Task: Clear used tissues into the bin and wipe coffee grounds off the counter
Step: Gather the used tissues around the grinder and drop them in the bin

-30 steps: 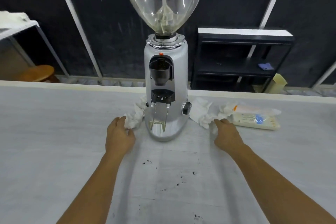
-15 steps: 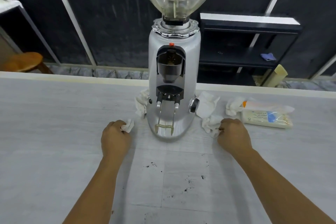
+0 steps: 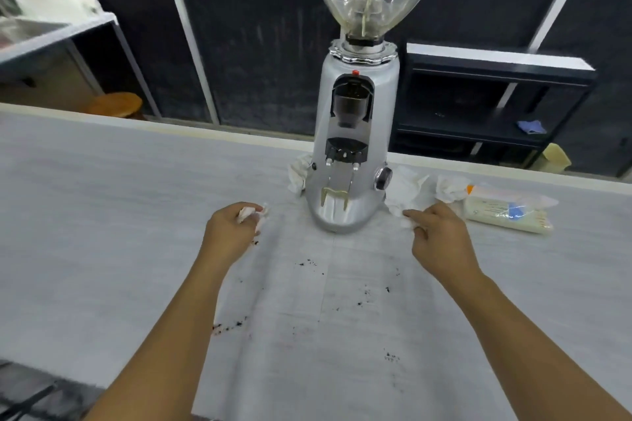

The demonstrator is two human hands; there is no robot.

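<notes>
My left hand (image 3: pixel 232 232) is closed around a crumpled white tissue (image 3: pixel 258 214) on the grey counter (image 3: pixel 102 232), left of the silver coffee grinder (image 3: pixel 352 161). My right hand (image 3: pixel 441 236) pinches the edge of another crumpled tissue (image 3: pixel 407 188) to the right of the grinder. A third tissue (image 3: pixel 297 174) lies against the grinder's left side, and one more (image 3: pixel 449 188) sits by the wipes pack. Dark coffee grounds (image 3: pixel 362 297) are scattered over the counter between my arms, with a cluster of grounds (image 3: pixel 229 325) beside my left forearm.
A soft pack of wipes (image 3: pixel 509 215) lies at the right of the counter. Behind the counter stand a black shelf unit (image 3: pixel 496 102), a wooden stool (image 3: pixel 116 104) and a metal table (image 3: pixel 51 34). No bin is in view.
My left hand has closed on a tissue and drawn it back from the grinder. My right hand now grips the tissue on the right. The camera view has swung to the left.
</notes>
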